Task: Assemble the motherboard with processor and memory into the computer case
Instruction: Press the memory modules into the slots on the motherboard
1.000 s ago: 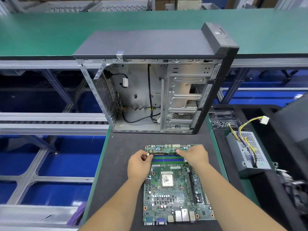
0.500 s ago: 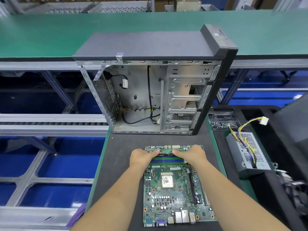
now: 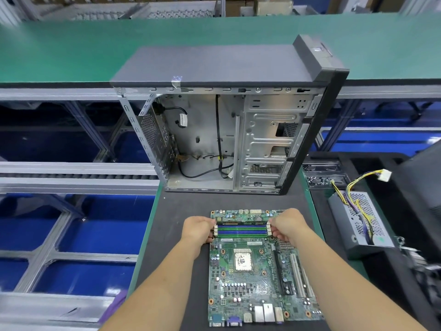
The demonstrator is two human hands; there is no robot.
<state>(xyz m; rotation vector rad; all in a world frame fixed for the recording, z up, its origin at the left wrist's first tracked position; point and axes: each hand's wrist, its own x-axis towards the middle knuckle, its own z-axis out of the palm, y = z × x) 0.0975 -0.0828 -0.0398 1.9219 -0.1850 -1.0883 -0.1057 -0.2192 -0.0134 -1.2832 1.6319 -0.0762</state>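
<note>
Both hands, left hand [image 3: 197, 229] and right hand [image 3: 287, 225], are pinching the ends of the dark memory stick [image 3: 241, 222] on the green motherboard [image 3: 260, 278]; seating seems underway, next needing even downward pressure.

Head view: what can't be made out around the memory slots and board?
- Fingertips of left hand and right hand: curled under at the slot ends.
- Module fully seated or not: too small.
- Motherboard print: too small.
- Case far side: hidden.

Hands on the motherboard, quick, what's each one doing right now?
Left hand: fingers curled at the left end of the memory slots.
Right hand: fingers curled at their right end.
</note>
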